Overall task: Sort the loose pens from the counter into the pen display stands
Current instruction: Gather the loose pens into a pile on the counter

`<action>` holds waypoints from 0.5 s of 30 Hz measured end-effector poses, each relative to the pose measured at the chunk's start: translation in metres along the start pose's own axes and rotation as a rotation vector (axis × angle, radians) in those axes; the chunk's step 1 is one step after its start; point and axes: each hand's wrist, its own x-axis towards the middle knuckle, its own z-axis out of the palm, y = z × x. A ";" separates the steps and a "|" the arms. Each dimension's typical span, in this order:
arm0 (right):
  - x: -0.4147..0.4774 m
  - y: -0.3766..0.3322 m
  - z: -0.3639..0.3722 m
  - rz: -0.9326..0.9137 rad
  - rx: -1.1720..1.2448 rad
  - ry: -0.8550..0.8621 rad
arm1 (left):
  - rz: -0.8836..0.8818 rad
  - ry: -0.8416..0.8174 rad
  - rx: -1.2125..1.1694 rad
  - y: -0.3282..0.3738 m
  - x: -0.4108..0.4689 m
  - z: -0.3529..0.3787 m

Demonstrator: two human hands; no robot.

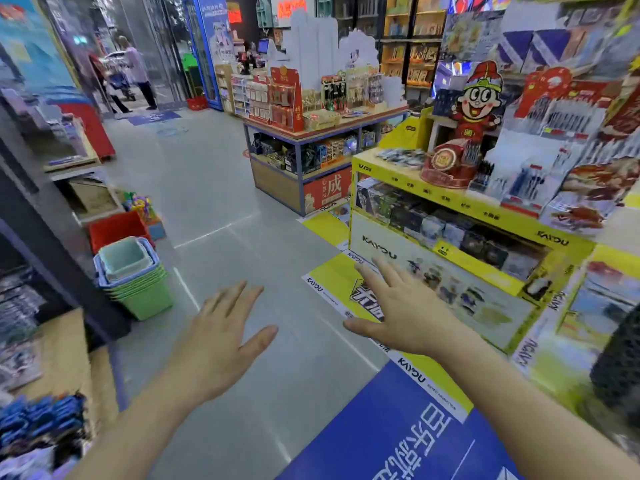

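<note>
Both my hands are stretched out in front of me over the shop floor, palms down, fingers straight and spread, holding nothing. My left hand (pixel 221 341) hovers over the grey tiles. My right hand (pixel 398 306) is just before the yellow counter (pixel 491 216), well below its top. On that counter, to the upper right, stand pen display stands (pixel 530 181) filled with dark pens, next to a round red stand (pixel 448 168). A pile of loose packets (pixel 401 157) lies on the counter's left end.
A stack of green and blue baskets (pixel 135 282) stands on the floor at left beside a red crate (pixel 117 228). A wooden display table (pixel 325 147) stands further down the aisle. Blue and yellow floor stickers (pixel 398 427) lie under my right arm. People stand at the entrance (pixel 138 74).
</note>
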 end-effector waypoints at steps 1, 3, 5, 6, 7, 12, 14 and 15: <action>0.011 0.009 0.004 0.024 0.004 -0.018 | -0.049 -0.028 -0.023 -0.002 0.016 0.006; 0.037 0.030 0.014 0.079 0.036 -0.005 | -0.115 0.001 -0.078 -0.008 0.051 0.019; 0.063 0.048 0.018 0.115 0.127 0.021 | -0.139 0.072 -0.130 -0.014 0.086 0.027; 0.076 0.056 0.020 0.133 0.188 0.043 | -0.151 0.094 -0.157 -0.016 0.102 0.031; 0.088 0.064 0.022 0.150 0.257 0.078 | -0.159 0.119 -0.189 -0.017 0.118 0.035; 0.159 0.099 0.022 0.229 0.395 0.191 | -0.191 0.162 -0.350 -0.025 0.206 0.051; 0.188 0.111 0.022 0.271 0.417 0.226 | -0.197 0.171 -0.423 -0.030 0.238 0.057; 0.208 0.118 0.024 0.298 0.439 0.248 | -0.197 0.167 -0.454 -0.034 0.259 0.061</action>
